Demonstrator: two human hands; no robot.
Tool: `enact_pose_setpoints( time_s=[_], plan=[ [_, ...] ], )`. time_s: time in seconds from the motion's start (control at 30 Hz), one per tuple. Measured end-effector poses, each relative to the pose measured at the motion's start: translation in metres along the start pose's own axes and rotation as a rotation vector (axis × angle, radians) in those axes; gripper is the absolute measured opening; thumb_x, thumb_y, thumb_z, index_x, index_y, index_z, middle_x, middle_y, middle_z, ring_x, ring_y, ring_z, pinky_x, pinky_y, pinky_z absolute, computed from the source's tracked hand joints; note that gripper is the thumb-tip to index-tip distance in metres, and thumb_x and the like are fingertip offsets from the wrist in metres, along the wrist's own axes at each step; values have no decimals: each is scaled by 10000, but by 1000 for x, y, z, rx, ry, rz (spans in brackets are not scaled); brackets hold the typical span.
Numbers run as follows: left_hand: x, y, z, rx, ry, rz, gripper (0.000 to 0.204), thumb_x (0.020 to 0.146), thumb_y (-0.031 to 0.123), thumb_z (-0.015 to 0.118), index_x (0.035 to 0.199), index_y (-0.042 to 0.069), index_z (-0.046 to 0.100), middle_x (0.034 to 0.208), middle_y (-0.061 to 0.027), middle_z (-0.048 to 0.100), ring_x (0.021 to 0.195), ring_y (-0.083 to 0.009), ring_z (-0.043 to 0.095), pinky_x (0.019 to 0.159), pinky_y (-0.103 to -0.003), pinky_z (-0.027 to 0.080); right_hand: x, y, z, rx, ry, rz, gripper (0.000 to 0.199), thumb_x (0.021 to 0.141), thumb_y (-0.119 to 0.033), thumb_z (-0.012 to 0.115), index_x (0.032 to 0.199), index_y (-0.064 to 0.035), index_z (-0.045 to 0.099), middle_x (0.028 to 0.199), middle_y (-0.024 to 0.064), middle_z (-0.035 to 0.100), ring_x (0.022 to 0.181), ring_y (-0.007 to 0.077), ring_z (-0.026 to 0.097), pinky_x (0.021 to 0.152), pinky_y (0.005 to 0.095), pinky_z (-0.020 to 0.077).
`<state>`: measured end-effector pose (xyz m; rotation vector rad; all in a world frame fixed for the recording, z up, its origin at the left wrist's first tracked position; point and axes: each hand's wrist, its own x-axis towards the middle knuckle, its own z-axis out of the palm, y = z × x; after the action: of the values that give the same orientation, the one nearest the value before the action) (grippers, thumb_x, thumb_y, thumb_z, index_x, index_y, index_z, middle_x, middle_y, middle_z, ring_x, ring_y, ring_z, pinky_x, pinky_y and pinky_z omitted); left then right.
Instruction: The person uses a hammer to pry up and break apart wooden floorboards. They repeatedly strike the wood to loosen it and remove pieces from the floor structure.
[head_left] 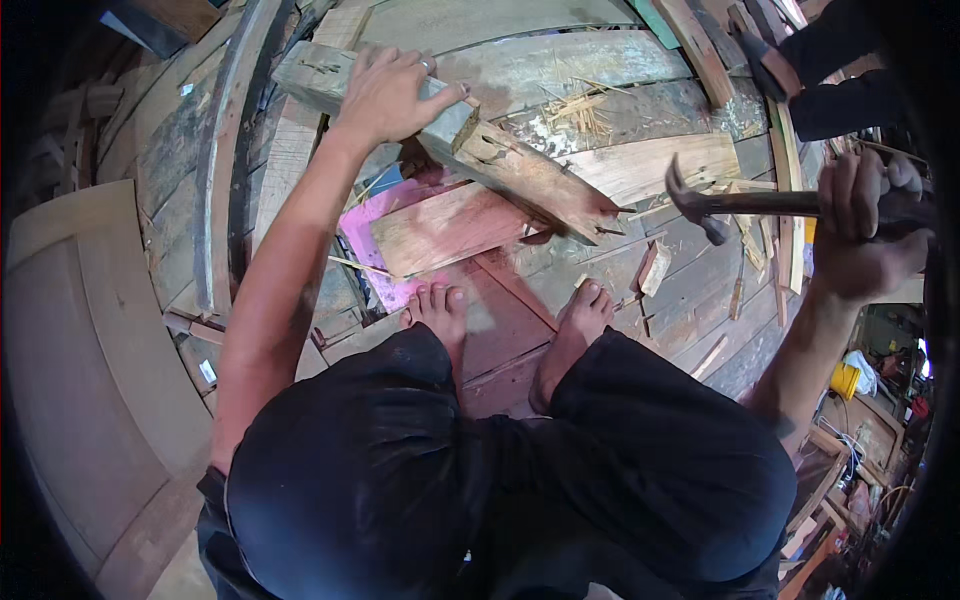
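My left hand (388,95) presses down on a thick, weathered wooden beam (325,72), its fingers wrapped over the top and a ring on one of them. The beam slants from the upper left toward the middle, and its near end narrows to a rough tenon (535,175) with dark nails or pegs sticking out. Raised at the right, my right hand (868,220) grips a claw hammer (755,203) by its handle. The hammer's head hangs to the right of the tenon, apart from it. Beneath the tenon lies a pale plank (450,230).
A pink sheet (370,250) lies under the plank, left of my bare feet. Wood splinters (585,112) and a chisel-like tool (737,295) are scattered over the floorboards. A curved wooden panel (100,350) stands at left; another person's dark-clothed legs (840,80) show at upper right.
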<state>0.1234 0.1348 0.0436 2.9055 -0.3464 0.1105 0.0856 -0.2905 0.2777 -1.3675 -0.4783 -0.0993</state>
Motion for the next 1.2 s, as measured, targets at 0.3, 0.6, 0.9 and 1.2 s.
enact_pose_setpoints(
  time_s=[0.3,0.6,0.9,1.2],
  plan=[
    [5,0,6,-23,8,-60,808,957,742,495,1203,28,780,1258,-125,751,1298,-298,598,1193,-558,278,26,113,144,-170,-215,253,716,1092,-732,308,966,-60,518,648,-43,385,529,60,341,476,250,231],
    [4,3,7,-11,29,-85,765,971,697,479,1217,41,784,1327,-114,723,1304,-282,598,1192,-559,302,13,129,171,-169,-78,98,771,1036,-810,309,934,-69,495,651,-34,365,541,74,318,489,262,245],
    [1,3,7,-28,58,-100,668,949,627,546,1200,57,789,1222,-140,754,1227,-282,629,1161,-498,339,-22,88,132,-67,-340,-17,501,1103,-558,488,863,-123,419,676,2,397,593,131,412,576,319,398],
    [3,2,3,-19,127,-59,602,940,611,563,1073,75,801,1110,-148,766,1199,-308,636,1141,-498,374,-17,46,126,-55,-508,85,524,1129,-496,482,767,-128,392,597,-15,356,502,131,282,522,330,287]
  ],
)
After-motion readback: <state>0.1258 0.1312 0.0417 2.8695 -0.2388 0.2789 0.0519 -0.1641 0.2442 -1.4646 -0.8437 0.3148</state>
